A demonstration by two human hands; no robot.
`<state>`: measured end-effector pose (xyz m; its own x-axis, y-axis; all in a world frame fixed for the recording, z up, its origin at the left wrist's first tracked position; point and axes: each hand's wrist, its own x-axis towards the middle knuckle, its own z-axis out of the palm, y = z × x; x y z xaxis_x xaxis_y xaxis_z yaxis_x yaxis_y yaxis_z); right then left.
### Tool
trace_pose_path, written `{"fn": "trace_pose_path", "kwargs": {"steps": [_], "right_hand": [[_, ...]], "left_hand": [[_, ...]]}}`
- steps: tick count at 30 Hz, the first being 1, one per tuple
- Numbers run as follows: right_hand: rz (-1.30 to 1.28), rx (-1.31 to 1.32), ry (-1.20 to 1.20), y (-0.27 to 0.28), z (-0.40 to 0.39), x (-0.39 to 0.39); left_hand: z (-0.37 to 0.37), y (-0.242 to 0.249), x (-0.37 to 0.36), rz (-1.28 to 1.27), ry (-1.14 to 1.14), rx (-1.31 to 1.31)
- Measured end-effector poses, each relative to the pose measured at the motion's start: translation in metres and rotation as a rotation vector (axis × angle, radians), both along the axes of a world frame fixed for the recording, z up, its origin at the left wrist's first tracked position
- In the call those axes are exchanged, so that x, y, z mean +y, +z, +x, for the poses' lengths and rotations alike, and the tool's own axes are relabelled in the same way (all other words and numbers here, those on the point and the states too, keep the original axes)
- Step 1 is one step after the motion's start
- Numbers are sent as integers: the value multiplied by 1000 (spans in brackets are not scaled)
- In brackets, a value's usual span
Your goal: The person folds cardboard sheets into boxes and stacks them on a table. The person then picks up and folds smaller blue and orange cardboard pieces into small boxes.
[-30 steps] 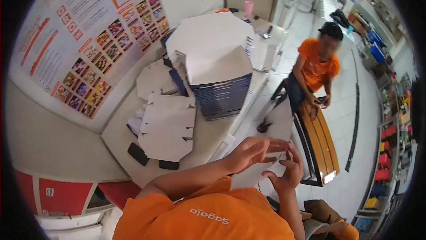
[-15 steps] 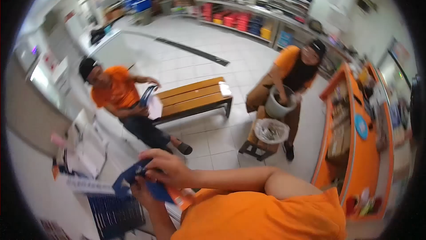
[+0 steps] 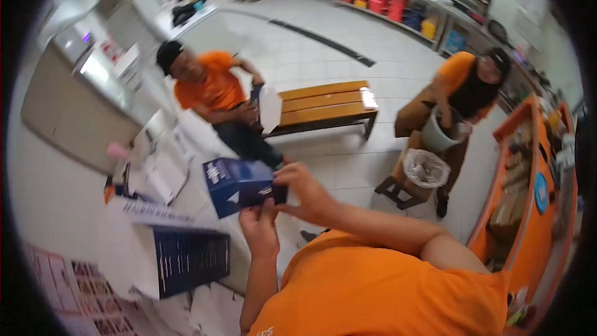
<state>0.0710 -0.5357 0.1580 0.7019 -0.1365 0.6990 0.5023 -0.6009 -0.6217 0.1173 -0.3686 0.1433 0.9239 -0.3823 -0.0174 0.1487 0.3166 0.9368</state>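
A dark blue folded card box [image 3: 233,180] with white print is held up in front of my chest. My left hand [image 3: 261,227] grips its lower right edge from below, thumb up. My right hand [image 3: 305,193] pinches its right end. Below and to the left, a dark blue printed sheet or box [image 3: 193,260] with rows of white text stands on the white counter [image 3: 239,271].
A person in orange [image 3: 214,90] sits by a wooden bench [image 3: 323,103], holding a white and dark piece. Another person [image 3: 469,87] reaches into a grey bucket [image 3: 438,134] beside a stool with a clear bag [image 3: 426,168]. An orange shelf [image 3: 519,193] stands right.
The view has shifted, so the room appears further left and lower down has moved right. The blue box is now more unfolded, and the orange piece at its right end is out of sight.
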Motion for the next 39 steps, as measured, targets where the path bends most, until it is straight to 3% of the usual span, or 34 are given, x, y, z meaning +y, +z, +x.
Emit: {"fn": "trace_pose_path", "kwargs": {"steps": [1, 4, 5, 6, 8, 10, 11, 12, 14, 15, 18, 19, 20, 22, 24, 25, 28, 29, 31, 32, 33, 34, 36, 38, 39], "right_hand": [[177, 88, 105, 9, -6, -7], [226, 241, 163, 19, -15, -33], [232, 246, 172, 26, -12, -38], [127, 154, 121, 33, -9, -44], [21, 73, 76, 33, -11, -50], [-168, 258, 313, 29, -15, -56], [-42, 525, 433, 31, -23, -55], [-41, 531, 437, 29, -28, -58], [36, 845, 485, 23, -38, -61], [234, 603, 286, 21, -46, -53], [420, 483, 261, 5, -53, -38], [54, 510, 409, 6, -52, -43], [-86, 779, 592, 12, -58, -44], [1, 984, 639, 23, -64, -41], [142, 945, 563, 18, -68, -40], [272, 905, 492, 14, -69, -40], [184, 1076, 596, 9, -71, -43], [187, 1072, 590, 1, -70, -45], [7, 523, 225, -20, -67, -51], [-2, 520, 222, -27, -62, -54], [233, 614, -69, -32, -53, -57], [469, 685, -365, -37, -42, -61], [570, 639, -389, -31, -35, -80], [919, 674, -172, -10, -36, -104], [807, 630, -154, -16, -36, -115]], "left_hand": [[1, 7, 0, 9, 46, 5], [-4, 22, 5, 3, -25, 92], [-2, 17, 10, 97, -178, 1], [-2, 16, 13, 188, -338, -87], [-9, 18, 18, 314, -396, -180], [-18, 23, 22, 613, -277, -243], [-25, 23, 19, 509, -164, -170], [-28, 15, 23, 508, -161, -163], [-34, -7, 33, 548, -233, -147], [-39, -3, 34, 605, -229, -151], [-52, 9, 32, 633, -222, -163], [-54, 15, 31, 634, -221, -154], [-56, 23, 31, 684, -275, -278], [-60, 24, 30, 736, -341, -406], [-65, 19, 27, 434, -222, -135], [-64, 17, 27, 435, -225, -133], [-59, 14, 26, 562, -300, -161], [-58, 17, 23, 586, -279, -277], [-55, 28, 18, 604, -258, -397], [-54, 38, 14, 616, -221, -569], [-53, 45, 10, 623, -180, -744], [-51, 47, 11, 609, -176, -755], [-55, 48, 10, 576, -309, -1050], [-58, 36, 7, 496, -291, -1114], [-59, 30, 8, 520, -273, -1159]]}}
